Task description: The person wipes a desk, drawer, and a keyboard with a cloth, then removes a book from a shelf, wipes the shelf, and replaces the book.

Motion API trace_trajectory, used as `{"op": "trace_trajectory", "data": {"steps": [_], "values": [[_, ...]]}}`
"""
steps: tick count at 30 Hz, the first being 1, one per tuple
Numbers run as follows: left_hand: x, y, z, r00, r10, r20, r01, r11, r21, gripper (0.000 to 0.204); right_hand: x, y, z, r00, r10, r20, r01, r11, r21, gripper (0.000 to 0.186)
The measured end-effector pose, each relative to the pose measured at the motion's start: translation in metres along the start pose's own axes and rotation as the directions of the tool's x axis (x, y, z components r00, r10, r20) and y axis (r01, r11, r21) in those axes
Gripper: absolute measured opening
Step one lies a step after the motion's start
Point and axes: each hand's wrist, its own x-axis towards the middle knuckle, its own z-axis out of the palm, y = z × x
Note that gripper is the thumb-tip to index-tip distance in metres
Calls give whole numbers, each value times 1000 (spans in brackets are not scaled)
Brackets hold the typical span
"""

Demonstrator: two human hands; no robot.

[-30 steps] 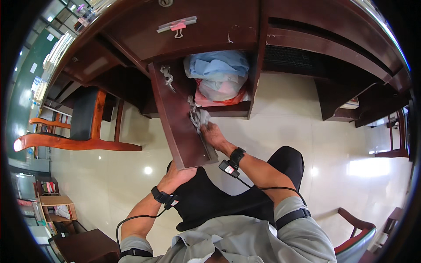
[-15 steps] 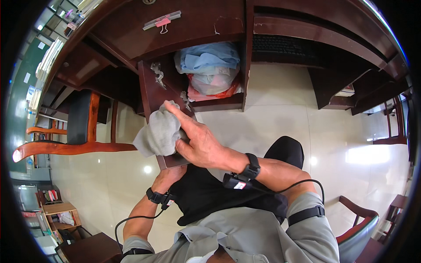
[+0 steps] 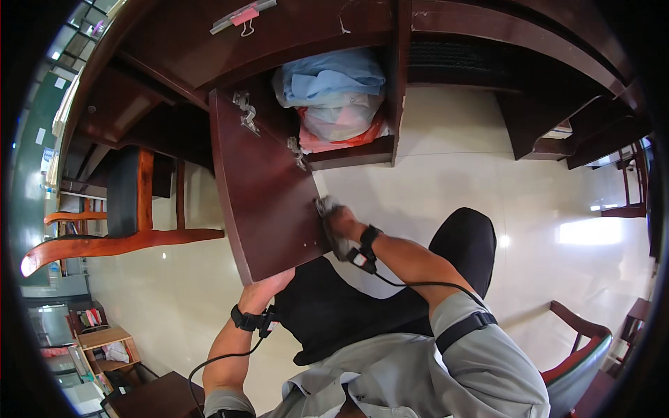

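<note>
The dark red-brown cabinet door [image 3: 268,195] stands swung open, its inner face toward me, with metal hinges [image 3: 247,115] along the cabinet side. My right hand [image 3: 343,221], smeared by motion, is closed on a grey cloth [image 3: 339,245] at the door's right edge; the cloth is bunched and partly hidden by the hand. At the door's lower edge, my left hand [image 3: 269,289] touches the wood from below, and its fingers are hidden behind the door.
Inside the open cabinet sit bundled blue cloth [image 3: 334,75] and plastic bags [image 3: 341,122]. A pink binder clip [image 3: 245,14] is on the desk front above. A wooden chair [image 3: 132,237] stands left, another chair [image 3: 585,348] at the lower right. A keyboard [image 3: 453,63] lies in shade under the desk.
My right hand has moved right and down with the grey cloth, from the door's face to its right edge. More of the door now shows. The left hand stays at the lower edge.
</note>
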Motion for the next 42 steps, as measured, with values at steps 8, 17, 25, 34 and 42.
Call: {"op": "trace_trajectory", "data": {"steps": [8,17,25,34,42], "values": [[-12,-13,8,991,43,-127,-39,999,34,17,29,-9,-140,837,547,34,67,-164,984,30],[0,-9,17,992,122,27,-121,992,-33,20,-141,-90,-281,738,302,-603,612,78,787,42],[-8,-14,11,991,121,-53,-127,984,-123,27,-147,-77,-169,847,282,-451,390,248,887,37],[-26,-14,3,997,-71,29,77,946,-315,23,-10,16,5,978,-165,-129,164,986,-18,22],[-20,-20,6,997,44,-63,-55,981,-187,26,30,30,-48,880,474,-28,-77,201,977,22]]}}
